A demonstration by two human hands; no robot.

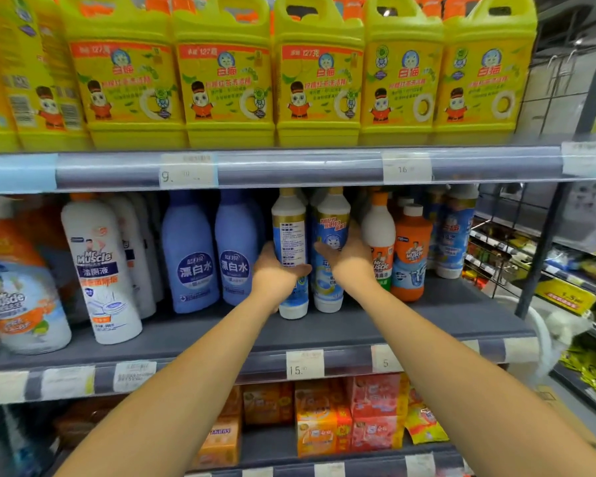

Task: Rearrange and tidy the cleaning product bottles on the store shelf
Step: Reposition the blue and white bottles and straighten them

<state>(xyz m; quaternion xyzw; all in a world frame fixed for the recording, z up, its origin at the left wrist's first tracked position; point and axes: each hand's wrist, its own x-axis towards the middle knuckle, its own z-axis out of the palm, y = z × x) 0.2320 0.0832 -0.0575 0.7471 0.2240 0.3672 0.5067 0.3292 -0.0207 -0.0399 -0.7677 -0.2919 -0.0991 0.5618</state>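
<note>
On the middle shelf (444, 315) two white-and-blue cleaner bottles stand side by side. My left hand (276, 270) grips the left bottle (289, 232), whose back label with small print faces me. My right hand (350, 256) wraps around the right bottle (331, 222), whose front label with a cat picture faces me. Both bottles stand upright near the shelf's front. Two blue bleach bottles (190, 256) stand to the left, and a white Mr Muscle bottle (100, 270) stands further left.
Orange and white Mr Muscle bottles (410, 253) crowd the right of my right hand. Large yellow detergent jugs (227, 74) fill the shelf above. Soap packs (324, 428) lie on the shelf below. A wire rack (516, 256) with goods stands at the right.
</note>
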